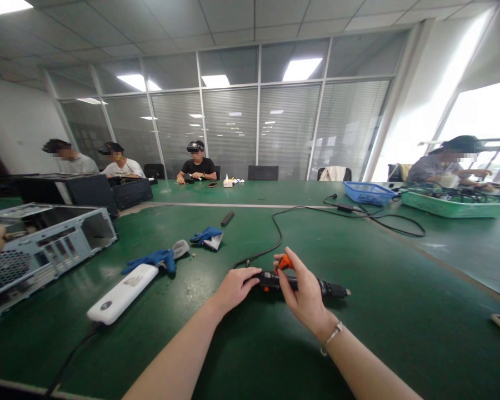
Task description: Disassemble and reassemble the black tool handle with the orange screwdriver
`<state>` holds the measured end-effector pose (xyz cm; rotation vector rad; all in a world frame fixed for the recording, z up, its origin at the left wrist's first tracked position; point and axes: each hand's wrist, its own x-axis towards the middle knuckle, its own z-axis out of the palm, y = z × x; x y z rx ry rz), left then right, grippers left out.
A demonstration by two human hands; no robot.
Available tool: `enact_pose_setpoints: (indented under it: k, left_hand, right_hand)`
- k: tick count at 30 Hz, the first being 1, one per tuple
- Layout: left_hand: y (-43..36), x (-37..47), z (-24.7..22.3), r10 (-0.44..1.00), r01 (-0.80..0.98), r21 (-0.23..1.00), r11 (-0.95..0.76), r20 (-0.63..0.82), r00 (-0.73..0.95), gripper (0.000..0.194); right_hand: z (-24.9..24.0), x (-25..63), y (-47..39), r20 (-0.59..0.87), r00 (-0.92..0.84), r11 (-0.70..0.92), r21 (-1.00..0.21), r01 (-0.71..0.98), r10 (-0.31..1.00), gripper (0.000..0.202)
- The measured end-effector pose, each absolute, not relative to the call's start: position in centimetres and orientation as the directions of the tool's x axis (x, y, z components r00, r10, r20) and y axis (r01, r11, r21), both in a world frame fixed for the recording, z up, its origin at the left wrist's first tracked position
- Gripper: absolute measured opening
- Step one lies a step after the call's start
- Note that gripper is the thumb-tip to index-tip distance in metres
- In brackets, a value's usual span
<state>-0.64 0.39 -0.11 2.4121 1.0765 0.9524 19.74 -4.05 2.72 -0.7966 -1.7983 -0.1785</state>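
A black corded electric screwdriver [333,289] lies on the green table in front of me, its tip pointing right. My left hand [237,286] is closed on its rear end, where the cord comes out. Above the tool's body, my right hand [302,289] pinches a small orange piece [285,263] between thumb and fingers. Whether that piece is joined to the screwdriver is hidden by the hand. A smaller orange spot shows on the tool's body between my hands.
Left of me lie a white power bank [123,294], blue-grey gloves [154,260] and an open metal computer case [54,244]. A dark bar [228,218] lies farther back. A black cable [300,208] runs toward blue [369,194] and green [454,206] baskets. Several people sit around.
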Motion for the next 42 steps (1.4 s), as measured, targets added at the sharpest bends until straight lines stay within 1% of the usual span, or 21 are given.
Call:
enact_pose_setpoints:
  k: [4,6,8,11,13,17,19,22,26,29,33,37,40,42]
  left_hand:
    - [0.5,-0.76,-0.29,0.749,0.533,0.528,-0.661,0.438,0.497,0.029]
    - [0.53,-0.8,-0.33,0.754,0.543,0.523,-0.657,0.438,0.49,0.029]
    - [0.52,-0.82,-0.25,0.758,0.551,0.521,-0.652,0.436,0.485,0.029]
    - [0.43,-0.87,0.02,0.764,0.554,0.526,-0.645,0.426,0.485,0.028]
    - [0.37,-0.94,0.2,0.764,0.551,0.53,-0.644,0.42,0.489,0.027]
    - [0.32,-1.11,0.34,0.761,0.538,0.541,-0.647,0.416,0.497,0.028]
    - [0.33,-1.16,0.3,0.766,0.535,0.55,-0.641,0.413,0.493,0.028]
    - [0.35,-1.22,0.2,0.769,0.53,0.561,-0.636,0.411,0.489,0.03]
    - [0.4,-1.31,0.15,0.738,0.485,0.562,-0.67,0.433,0.518,0.029]
    - [0.45,-1.41,0.14,0.7,0.465,0.531,-0.708,0.446,0.558,0.03]
    - [0.36,-1.51,0.2,0.656,0.476,0.457,-0.751,0.441,0.612,0.031]
    - [0.07,-1.46,0.36,0.635,0.49,0.404,-0.772,0.448,0.629,0.033]
    - [-0.13,-1.37,0.52,0.63,0.502,0.381,-0.777,0.451,0.632,0.035]
    - [-0.18,-1.34,0.56,0.629,0.5,0.381,-0.777,0.442,0.64,0.036]
  right_hand:
    - [2.73,19.78,-3.94,0.922,-0.151,0.775,-0.201,0.599,0.356,0.052]
    - [2.66,19.88,-3.81,0.931,-0.131,0.764,-0.194,0.615,0.341,0.05]
    - [2.55,19.93,-3.76,0.924,-0.131,0.755,-0.205,0.623,0.36,0.05]
    - [2.4,19.88,-3.87,0.898,-0.162,0.764,-0.24,0.599,0.409,0.057]
    - [2.38,19.84,-3.96,0.891,-0.181,0.778,-0.246,0.578,0.416,0.061]
    - [2.45,19.95,-3.88,0.927,-0.183,0.782,-0.156,0.603,0.326,0.054]
    - [2.42,20.02,-3.82,0.934,-0.179,0.774,-0.137,0.619,0.308,0.052]
    - [2.28,20.01,-3.88,0.921,-0.196,0.772,-0.151,0.618,0.337,0.057]
    - [2.2,19.93,-4.05,0.904,-0.194,0.785,-0.206,0.584,0.382,0.063]
    - [2.36,19.95,-3.96,0.92,-0.184,0.789,-0.18,0.588,0.347,0.058]
    - [2.55,19.94,-3.77,0.937,-0.148,0.758,-0.157,0.634,0.317,0.05]
    - [2.51,19.78,-3.88,0.931,-0.147,0.737,-0.16,0.657,0.333,0.054]
    - [2.39,19.74,-4.0,0.914,-0.155,0.756,-0.205,0.622,0.376,0.06]
    - [2.33,19.79,-3.99,0.913,-0.17,0.78,-0.207,0.591,0.372,0.062]
